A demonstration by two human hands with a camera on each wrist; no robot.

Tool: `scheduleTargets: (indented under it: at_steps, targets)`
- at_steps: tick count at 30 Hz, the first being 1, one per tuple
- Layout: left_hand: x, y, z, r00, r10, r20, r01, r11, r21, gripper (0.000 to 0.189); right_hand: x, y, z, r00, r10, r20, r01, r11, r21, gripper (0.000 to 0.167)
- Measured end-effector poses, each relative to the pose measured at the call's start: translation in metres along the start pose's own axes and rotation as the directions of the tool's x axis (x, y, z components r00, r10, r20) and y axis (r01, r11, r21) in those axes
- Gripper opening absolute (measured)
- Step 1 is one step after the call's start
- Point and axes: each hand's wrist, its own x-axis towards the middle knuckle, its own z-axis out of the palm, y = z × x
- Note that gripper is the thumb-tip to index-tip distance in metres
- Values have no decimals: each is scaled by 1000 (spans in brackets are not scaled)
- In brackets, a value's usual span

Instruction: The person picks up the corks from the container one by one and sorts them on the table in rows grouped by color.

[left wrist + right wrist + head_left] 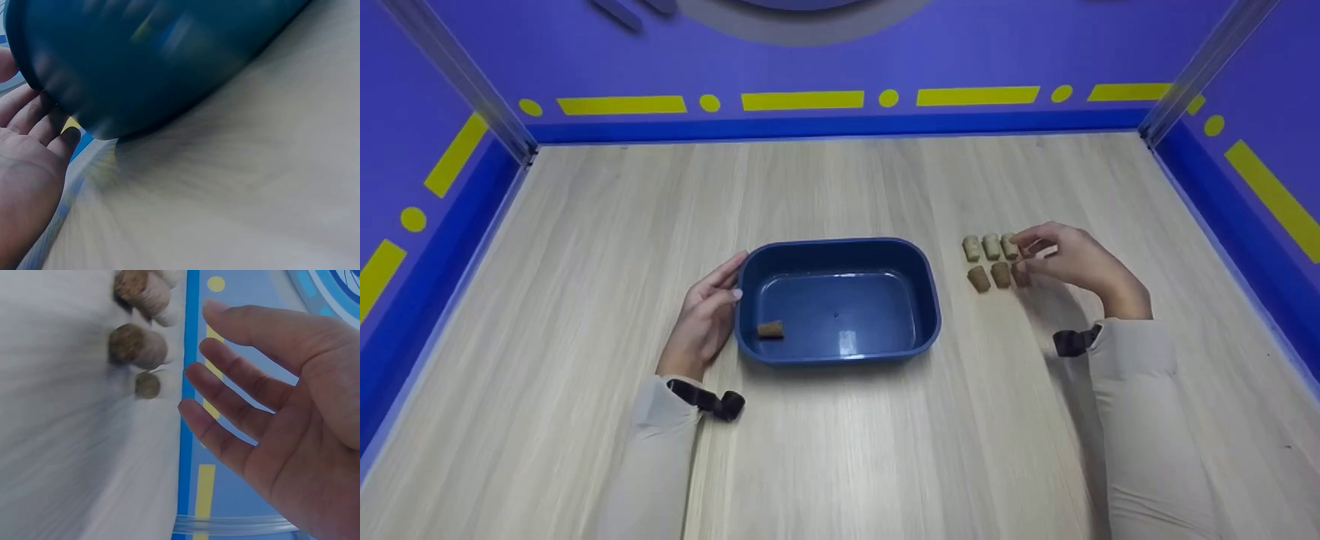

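A deep blue plastic tub (840, 358) sits on the table, with one brown cork (770, 330) lying inside at its near left corner. My left hand (706, 319) rests against the tub's left side, thumb by the rim, fingers along the outer wall. To the right of the tub stand two short rows of corks: pale greenish ones (991, 247) behind, brown ones (1000, 274) in front. My right hand (1072, 259) hovers at the right end of these rows, thumb and fingers apart. The right wrist view shows its fingers (225, 385) loosely bent, holding nothing.
A light wood-grain table (840, 450) lies under everything. Blue panels with yellow dashes (802, 100) enclose it at the back and both sides. Metal posts (1192, 67) stand at the back corners. A dark camera strap (705, 399) sits on each wrist.
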Motion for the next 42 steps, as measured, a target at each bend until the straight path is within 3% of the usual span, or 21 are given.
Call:
scheduleTargets:
  at_steps: [14,28,34,42]
  targets:
    - [0,0,0,1000,3,3,-3,1000,-18,64,10,-50,-5,1000,-13,-11,14,998,65,36]
    - [1,-1,0,1000,2,-18,-2,1000,-2,63,36,-103,8,976,-200,80,203,979,-22,34]
    - [0,0,-1,1000,6,-3,-6,1000,-8,63,47,-128,22,951,-253,175,259,966,-8,34]
    - [1,-2,0,1000,25,0,-25,999,-26,63,61,-152,42,890,-346,297,363,932,-2,35]
